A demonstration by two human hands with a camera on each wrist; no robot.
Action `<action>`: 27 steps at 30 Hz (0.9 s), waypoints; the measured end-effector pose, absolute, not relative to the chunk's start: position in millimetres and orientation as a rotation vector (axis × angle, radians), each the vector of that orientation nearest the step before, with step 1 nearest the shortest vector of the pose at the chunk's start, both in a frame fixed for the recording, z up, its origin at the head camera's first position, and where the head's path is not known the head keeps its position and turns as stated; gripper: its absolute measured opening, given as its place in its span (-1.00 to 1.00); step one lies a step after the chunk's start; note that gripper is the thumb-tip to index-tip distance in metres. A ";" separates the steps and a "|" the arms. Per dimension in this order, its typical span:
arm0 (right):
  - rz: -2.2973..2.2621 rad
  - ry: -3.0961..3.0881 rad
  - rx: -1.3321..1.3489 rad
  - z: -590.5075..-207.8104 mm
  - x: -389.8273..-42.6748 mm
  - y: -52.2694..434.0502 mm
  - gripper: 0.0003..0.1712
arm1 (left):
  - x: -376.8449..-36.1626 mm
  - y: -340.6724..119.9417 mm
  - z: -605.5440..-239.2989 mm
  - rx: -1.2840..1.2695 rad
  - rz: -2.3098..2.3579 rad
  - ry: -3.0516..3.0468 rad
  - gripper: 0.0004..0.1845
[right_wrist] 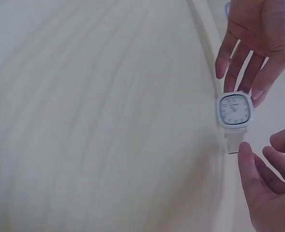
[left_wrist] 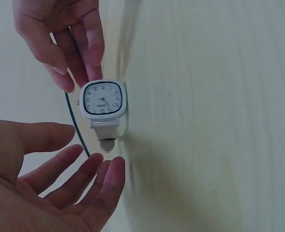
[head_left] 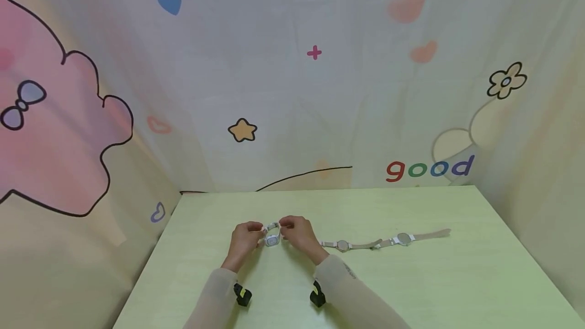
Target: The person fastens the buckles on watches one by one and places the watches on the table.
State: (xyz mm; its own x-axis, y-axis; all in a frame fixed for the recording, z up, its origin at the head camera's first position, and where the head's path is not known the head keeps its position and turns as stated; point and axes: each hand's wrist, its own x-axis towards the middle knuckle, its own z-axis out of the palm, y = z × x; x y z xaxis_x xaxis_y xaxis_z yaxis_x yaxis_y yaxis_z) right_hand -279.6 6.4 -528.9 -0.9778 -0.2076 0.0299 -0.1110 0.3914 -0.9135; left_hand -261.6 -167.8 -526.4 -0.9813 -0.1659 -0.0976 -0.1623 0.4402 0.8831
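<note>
A white wristwatch [head_left: 272, 240] with a rounded-square face sits between the two hands, its strap curving up behind the case in the head view. On one side is the left hand [head_left: 246, 240], its fingertips right at the strap. In the left wrist view the left hand's fingers [left_wrist: 114, 174] are loosely bent beside the strap's end, the thumb apart from them. From the other side the right hand [head_left: 299, 235] reaches in. One right fingertip [right_wrist: 245, 150] overlaps the strap end in the right wrist view, with the thumb apart.
Two more watches lie stretched out in a row to the right: a smaller one [head_left: 343, 245] and a larger round one [head_left: 404, 239], their straps meeting. The pale table [head_left: 411, 288] ends at a printed curtain [head_left: 292, 90] behind and at both sides.
</note>
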 end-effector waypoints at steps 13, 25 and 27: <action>-1.758 2.621 -0.440 -497.1 -252.9 35.3 -0.76 | -233.7 -156.5 -493.4 0.036 -1.554 -2.572 -0.81; -1.850 2.673 -0.463 -473.5 -231.5 88.1 -0.76 | -223.8 -121.3 -469.5 -0.181 -1.569 -2.520 -0.84; -1.806 2.711 -0.457 -471.6 -228.4 96.7 -0.76 | -224.5 -115.7 -469.2 -0.198 -1.565 -2.516 -0.84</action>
